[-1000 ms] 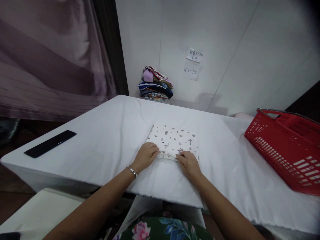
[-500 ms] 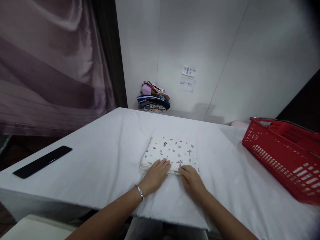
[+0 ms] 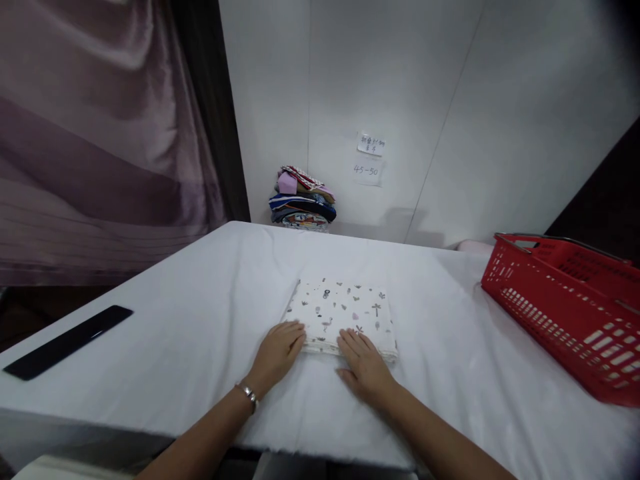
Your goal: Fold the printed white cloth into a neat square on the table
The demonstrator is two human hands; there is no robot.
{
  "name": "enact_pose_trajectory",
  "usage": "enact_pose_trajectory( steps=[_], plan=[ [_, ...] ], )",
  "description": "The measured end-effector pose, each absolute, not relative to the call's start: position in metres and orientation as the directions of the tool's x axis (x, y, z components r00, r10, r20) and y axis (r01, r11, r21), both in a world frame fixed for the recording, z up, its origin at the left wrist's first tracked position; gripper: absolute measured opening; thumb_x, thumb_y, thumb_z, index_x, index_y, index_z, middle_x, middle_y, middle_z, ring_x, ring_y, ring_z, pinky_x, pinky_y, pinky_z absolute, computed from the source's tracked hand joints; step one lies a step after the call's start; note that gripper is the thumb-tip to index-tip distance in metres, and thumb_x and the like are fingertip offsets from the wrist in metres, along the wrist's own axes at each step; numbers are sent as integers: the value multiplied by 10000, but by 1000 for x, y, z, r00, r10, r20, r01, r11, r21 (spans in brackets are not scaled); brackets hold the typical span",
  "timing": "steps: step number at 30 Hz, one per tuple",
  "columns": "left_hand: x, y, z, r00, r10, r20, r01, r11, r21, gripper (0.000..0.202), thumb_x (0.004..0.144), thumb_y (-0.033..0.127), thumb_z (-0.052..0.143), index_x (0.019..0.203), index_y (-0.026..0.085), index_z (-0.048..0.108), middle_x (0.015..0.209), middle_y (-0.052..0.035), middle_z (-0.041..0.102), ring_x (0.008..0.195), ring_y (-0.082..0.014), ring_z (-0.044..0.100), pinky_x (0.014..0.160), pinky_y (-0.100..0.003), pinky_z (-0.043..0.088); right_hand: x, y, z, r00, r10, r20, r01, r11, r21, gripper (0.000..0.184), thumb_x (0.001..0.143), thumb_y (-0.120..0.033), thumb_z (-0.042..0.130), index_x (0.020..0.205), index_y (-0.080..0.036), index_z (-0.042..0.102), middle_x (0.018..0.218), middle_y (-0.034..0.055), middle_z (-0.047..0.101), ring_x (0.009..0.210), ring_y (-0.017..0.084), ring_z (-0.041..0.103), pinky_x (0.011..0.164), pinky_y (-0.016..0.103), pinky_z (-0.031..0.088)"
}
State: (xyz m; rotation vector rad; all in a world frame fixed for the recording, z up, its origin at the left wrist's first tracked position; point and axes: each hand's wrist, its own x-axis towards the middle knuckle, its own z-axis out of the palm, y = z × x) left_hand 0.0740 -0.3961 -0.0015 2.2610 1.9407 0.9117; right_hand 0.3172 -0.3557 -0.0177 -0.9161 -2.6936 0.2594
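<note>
A folded white cloth with small printed figures (image 3: 343, 310) lies in the middle of the white-covered table (image 3: 200, 320). My left hand (image 3: 277, 352) rests at the cloth's near left corner, fingers stretched out and touching its edge. My right hand (image 3: 364, 363) lies flat on the near edge of the cloth, fingers extended. Neither hand holds anything. A bracelet sits on my left wrist.
A red plastic basket (image 3: 565, 307) stands at the right of the table. A flat black object (image 3: 65, 341) lies near the left edge. A stack of folded colourful clothes (image 3: 301, 200) sits at the far side against the wall. A curtain hangs at left.
The view has shifted slightly. My left hand slid left from the middle of the cloth's near edge to its left corner; my right hand moved a little left and flattened.
</note>
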Motion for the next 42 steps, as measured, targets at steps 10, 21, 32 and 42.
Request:
enact_pose_trajectory(
  steps=[10,21,32,42],
  plan=[
    [81,-328,14,-52,983,177,964,3,267,520,833,480,393,1265,203,471,1431,-73,323,1339,-259,212,1054,-469,228,310,-270,25,-419,903,94,857,428,-289,657,870,-492,360,1385,-90,286,1479,140,157,1364,264,65,1078,418,87],
    [77,-322,13,-83,993,-86,945,105,310,610,832,528,318,1342,197,359,1482,-85,181,1361,-271,121,1046,-528,173,326,-252,-7,-353,935,32,903,349,-249,658,850,-539,350,1348,-109,345,1468,145,196,1352,286,112,1048,472,114],
    [86,-262,1,-119,992,48,951,100,293,608,843,539,308,1341,194,365,1482,-80,189,1362,-266,111,1062,-511,137,313,-213,-9,-300,954,22,911,294,-288,701,867,-568,275,1394,-108,264,1484,122,138,1364,264,51,1064,476,94],
    [80,-261,-9,-125,989,77,937,93,337,611,833,568,305,1324,214,385,1480,-64,206,1362,-256,111,1051,-498,188,316,-209,-17,-307,951,34,891,300,-341,717,859,-585,282,1400,-116,251,1489,109,119,1366,260,36,1053,487,160]
  ],
)
